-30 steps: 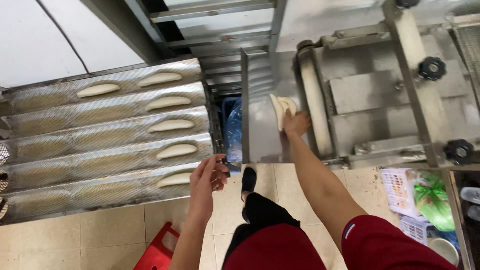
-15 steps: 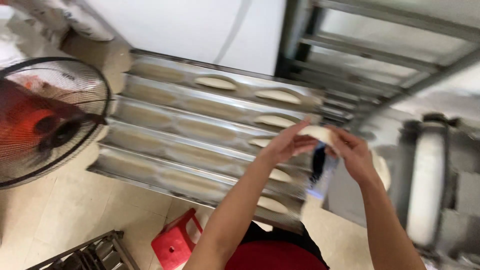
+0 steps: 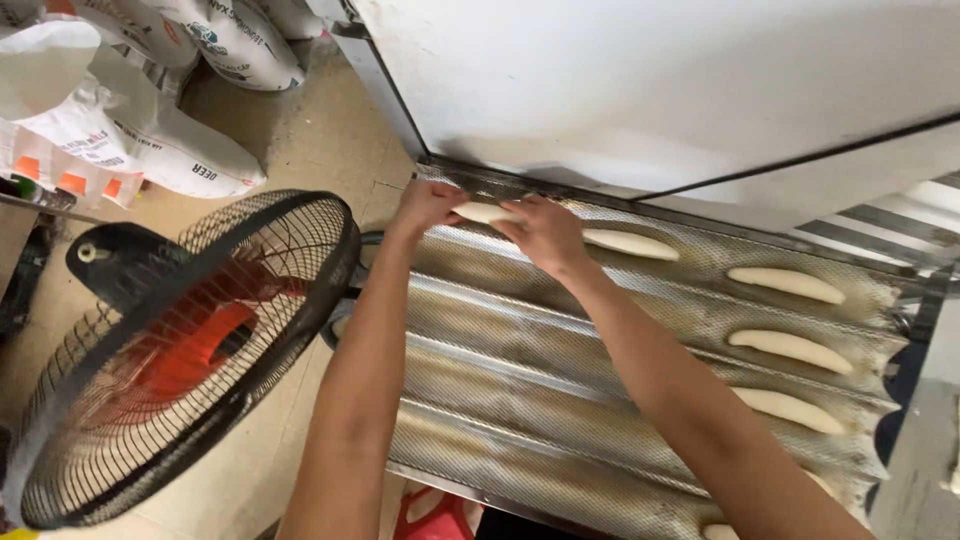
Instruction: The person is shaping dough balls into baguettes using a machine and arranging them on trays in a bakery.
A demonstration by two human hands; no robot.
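Here, dough piece (image 3: 484, 212) between left hand (image 3: 425, 207), right hand (image 3: 545, 235)

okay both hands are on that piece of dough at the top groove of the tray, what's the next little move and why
Probably let go. The dough piece already lies in the top groove of the perforated tray, in line with the next piece, with the left hand and right hand at its ends. So opening both hands and lifting away seems right.

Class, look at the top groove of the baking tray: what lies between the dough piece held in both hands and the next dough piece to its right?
In the head view, only the right hand and bare perforated tray lie between the held dough piece and the next dough piece.
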